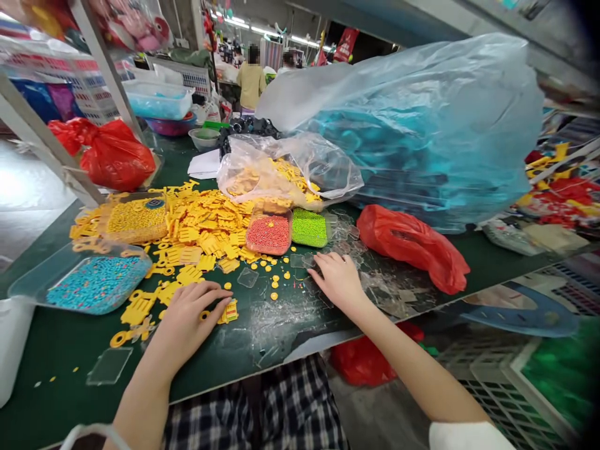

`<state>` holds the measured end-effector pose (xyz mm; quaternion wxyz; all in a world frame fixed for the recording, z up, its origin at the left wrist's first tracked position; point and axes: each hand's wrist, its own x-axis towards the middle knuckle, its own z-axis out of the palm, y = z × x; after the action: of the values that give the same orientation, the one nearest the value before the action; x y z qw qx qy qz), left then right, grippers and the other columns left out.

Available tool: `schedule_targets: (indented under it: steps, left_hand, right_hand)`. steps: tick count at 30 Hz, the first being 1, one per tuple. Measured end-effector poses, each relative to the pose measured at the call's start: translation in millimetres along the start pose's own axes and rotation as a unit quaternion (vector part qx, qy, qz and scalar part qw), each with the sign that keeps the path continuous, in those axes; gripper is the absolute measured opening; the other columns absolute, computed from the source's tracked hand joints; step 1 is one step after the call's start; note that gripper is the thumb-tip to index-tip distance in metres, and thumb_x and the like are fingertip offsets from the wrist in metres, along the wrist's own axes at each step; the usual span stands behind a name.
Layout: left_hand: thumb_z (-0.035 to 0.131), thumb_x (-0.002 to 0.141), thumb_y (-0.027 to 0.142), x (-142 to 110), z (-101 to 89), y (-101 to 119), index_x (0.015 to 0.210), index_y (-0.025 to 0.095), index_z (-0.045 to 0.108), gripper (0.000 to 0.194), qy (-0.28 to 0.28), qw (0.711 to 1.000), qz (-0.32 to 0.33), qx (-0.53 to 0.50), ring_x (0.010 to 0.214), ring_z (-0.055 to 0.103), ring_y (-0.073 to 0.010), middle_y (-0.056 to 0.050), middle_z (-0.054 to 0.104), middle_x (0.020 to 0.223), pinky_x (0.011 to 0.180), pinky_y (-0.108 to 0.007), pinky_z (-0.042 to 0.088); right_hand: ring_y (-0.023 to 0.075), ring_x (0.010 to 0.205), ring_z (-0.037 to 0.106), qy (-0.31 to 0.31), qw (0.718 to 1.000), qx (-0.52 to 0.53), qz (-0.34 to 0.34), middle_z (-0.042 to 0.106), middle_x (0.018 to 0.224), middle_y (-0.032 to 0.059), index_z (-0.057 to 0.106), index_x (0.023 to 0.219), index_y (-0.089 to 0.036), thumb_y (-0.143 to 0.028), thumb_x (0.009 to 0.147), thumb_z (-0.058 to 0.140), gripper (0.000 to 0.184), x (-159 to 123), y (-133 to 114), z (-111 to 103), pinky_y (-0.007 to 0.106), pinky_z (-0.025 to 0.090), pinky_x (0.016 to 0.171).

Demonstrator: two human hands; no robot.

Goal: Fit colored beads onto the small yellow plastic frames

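My left hand (190, 322) rests low over the green tabletop, its thumb and fingers closed around a small yellow plastic piece (229, 311) with coloured beads inside. Part of that piece is covered by the fingers. Farther right, my right hand (341, 282) reaches over thin clear plastic squares (302, 260), thumb and fingers apart; its fingertips are at the edge of one square, and I cannot tell if they touch it. Small yellow discs (274, 287) lie scattered between both hands. Beyond them stand tubs of pink beads (268, 234) and green beads (309, 229).
A heap of flat yellow pieces (206, 219) spreads behind my left hand. Tubs of blue beads (98, 281) and yellow beads (135, 219) stand at left. A red bag (412, 247) and a large clear sack of blue items (422, 137) lie at right. A person (250, 81) stands far back.
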<state>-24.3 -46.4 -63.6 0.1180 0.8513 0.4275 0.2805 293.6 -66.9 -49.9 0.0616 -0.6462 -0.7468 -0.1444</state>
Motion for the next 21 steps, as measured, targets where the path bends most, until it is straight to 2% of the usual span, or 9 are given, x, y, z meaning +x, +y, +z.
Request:
schedule_targets:
  steps: [3,6,8,16,21]
  left_hand:
    - [0.043,0.094,0.052,0.1,-0.5,1.3,0.094,0.027,0.071,0.037,-0.005,1.000,-0.011,-0.002,0.092,0.063,-0.0232,-0.005,0.068,0.096,0.083,-0.037,0.045]
    - [0.044,0.094,0.051,0.1,-1.9,3.7,0.091,0.025,0.070,0.037,-0.005,1.000,-0.027,-0.011,0.092,0.062,-0.0232,-0.005,0.068,0.096,0.084,-0.037,0.046]
    - [0.044,0.094,0.050,0.1,-2.8,5.3,0.091,0.025,0.071,0.037,-0.007,0.999,-0.036,-0.017,0.093,0.062,-0.0231,-0.006,0.067,0.097,0.084,-0.037,0.047]
    - [0.045,0.095,0.043,-1.0,-6.2,11.3,0.092,0.024,0.070,0.031,-0.002,0.998,-0.050,-0.030,0.093,0.061,-0.0224,-0.006,0.066,0.097,0.085,-0.038,0.047]
    - [0.048,0.095,0.032,-3.1,-9.2,15.8,0.093,0.022,0.068,0.023,0.001,0.998,-0.049,-0.037,0.094,0.061,-0.0210,-0.006,0.065,0.098,0.086,-0.037,0.046]
  right_hand:
    - [0.0284,0.096,0.060,-0.021,1.000,-0.003,-0.017,0.071,0.109,0.0135,0.069,0.106,-0.015,-0.030,0.094,0.052,0.025,8.6,8.9,-0.5,0.041,0.042,0.076]
    - [0.0273,0.089,0.060,-0.029,0.999,0.003,-0.028,0.074,0.087,0.0101,0.071,0.086,-0.018,-0.027,0.091,0.056,0.017,17.4,11.4,-3.0,0.039,0.040,0.073]
    - [0.0271,0.087,0.060,-0.034,0.999,0.008,-0.033,0.073,0.079,0.0090,0.070,0.078,-0.019,-0.026,0.089,0.058,0.017,23.2,12.7,-3.4,0.039,0.038,0.072]
    - [0.0240,0.082,0.059,-0.022,0.998,0.045,-0.048,0.071,0.080,0.0054,0.066,0.084,-0.020,-0.033,0.083,0.063,0.013,38.5,13.0,5.0,0.033,0.035,0.066]
    - [0.0252,0.078,0.060,0.052,0.996,0.062,-0.047,0.065,0.075,0.0061,0.059,0.082,-0.020,-0.035,0.078,0.065,0.017,38.9,1.4,-2.3,0.033,0.036,0.064]
